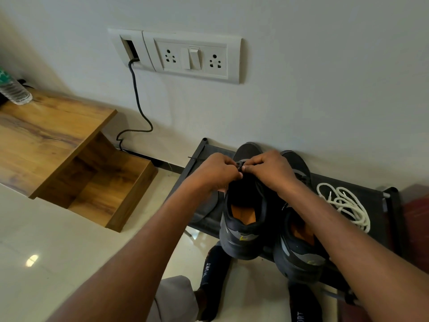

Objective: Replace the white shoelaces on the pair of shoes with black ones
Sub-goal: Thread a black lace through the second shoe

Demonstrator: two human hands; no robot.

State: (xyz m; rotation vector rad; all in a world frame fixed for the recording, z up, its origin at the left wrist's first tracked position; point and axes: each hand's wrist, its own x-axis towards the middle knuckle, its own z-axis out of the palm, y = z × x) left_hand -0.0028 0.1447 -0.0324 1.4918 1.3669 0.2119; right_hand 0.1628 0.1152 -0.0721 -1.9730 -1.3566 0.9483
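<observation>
Two dark grey shoes with orange insoles stand side by side on a black fabric shoe rack (362, 194), heels toward me: the left shoe (243, 226) and the right shoe (299, 252). Both my hands meet over the left shoe's lacing area. My left hand (216, 170) and my right hand (269, 168) each pinch a black lace (239, 166) between fingertips and thumb. The lace is mostly hidden by my fingers. A loose pile of white laces (346, 203) lies on the rack to the right of the shoes.
A wooden side table (46, 140) with a lower shelf stands at the left, a plastic water bottle (14, 89) on it. A wall socket plate (190, 56) has a black cable (137, 98) hanging down. My socked feet (213, 280) rest on the glossy tile floor.
</observation>
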